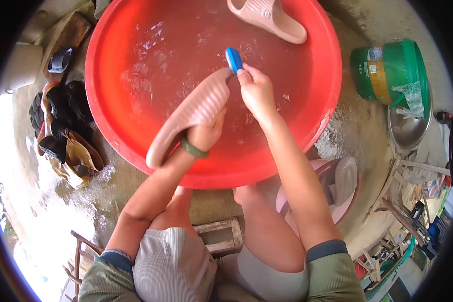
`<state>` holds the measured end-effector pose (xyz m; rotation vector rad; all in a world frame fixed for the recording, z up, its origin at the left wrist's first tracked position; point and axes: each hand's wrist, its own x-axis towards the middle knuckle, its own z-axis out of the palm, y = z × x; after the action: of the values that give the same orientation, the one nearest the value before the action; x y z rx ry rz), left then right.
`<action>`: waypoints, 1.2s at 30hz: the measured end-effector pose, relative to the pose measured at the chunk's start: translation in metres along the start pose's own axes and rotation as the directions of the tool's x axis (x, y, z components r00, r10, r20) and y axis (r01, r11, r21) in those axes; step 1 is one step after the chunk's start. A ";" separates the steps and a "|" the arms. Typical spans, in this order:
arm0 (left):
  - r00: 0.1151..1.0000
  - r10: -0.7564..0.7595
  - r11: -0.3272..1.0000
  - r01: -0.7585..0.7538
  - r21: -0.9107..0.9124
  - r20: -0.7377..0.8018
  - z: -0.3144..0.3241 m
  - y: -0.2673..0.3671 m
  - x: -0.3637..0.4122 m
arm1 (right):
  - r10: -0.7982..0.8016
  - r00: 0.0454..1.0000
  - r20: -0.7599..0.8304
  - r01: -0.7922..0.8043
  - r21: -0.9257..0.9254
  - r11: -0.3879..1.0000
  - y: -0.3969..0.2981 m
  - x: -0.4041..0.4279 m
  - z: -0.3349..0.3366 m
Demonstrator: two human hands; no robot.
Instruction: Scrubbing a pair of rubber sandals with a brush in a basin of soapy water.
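My left hand (207, 132), with a green bangle (193, 148) at its wrist, grips a pink ribbed slide sandal (200, 100) tilted over a large red plastic tub (330, 68) of cloudy water. In my right hand (257, 88) is a small blue scrubbing brush (234, 60) with pale bristles, close to the sandal's upper end; whether they touch I cannot tell. A second pink slide sandal (271, 20) lies at the tub's far right side.
Dark and tan footwear (66, 128) is heaped left of the tub. At right stand a green plastic bucket (389, 73) and a metal basin (409, 132). A pink basin (313, 188) holding a pale sandal (346, 181) sits beside my right arm. The floor is wet.
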<state>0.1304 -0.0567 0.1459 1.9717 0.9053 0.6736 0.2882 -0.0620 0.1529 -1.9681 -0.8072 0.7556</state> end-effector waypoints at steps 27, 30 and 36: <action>0.776 -0.183 -0.550 0.429 -0.717 0.604 -0.004 -0.028 0.025 | -0.141 0.976 0.165 0.202 -0.448 0.871 0.020 -0.037 0.025; 0.730 -0.308 -0.443 0.457 -0.771 0.610 0.011 -0.025 0.006 | 0.077 0.991 0.110 0.003 -0.592 0.806 0.041 0.017 0.001; 0.707 -0.508 -0.408 0.306 -0.860 0.492 -0.007 -0.046 0.028 | -0.361 0.901 0.242 0.415 -0.235 0.879 0.005 -0.089 -0.005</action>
<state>0.1266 -0.0138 0.1134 -0.0937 0.6605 0.6436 0.2394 -0.1347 0.1685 -1.9000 -1.4488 0.6158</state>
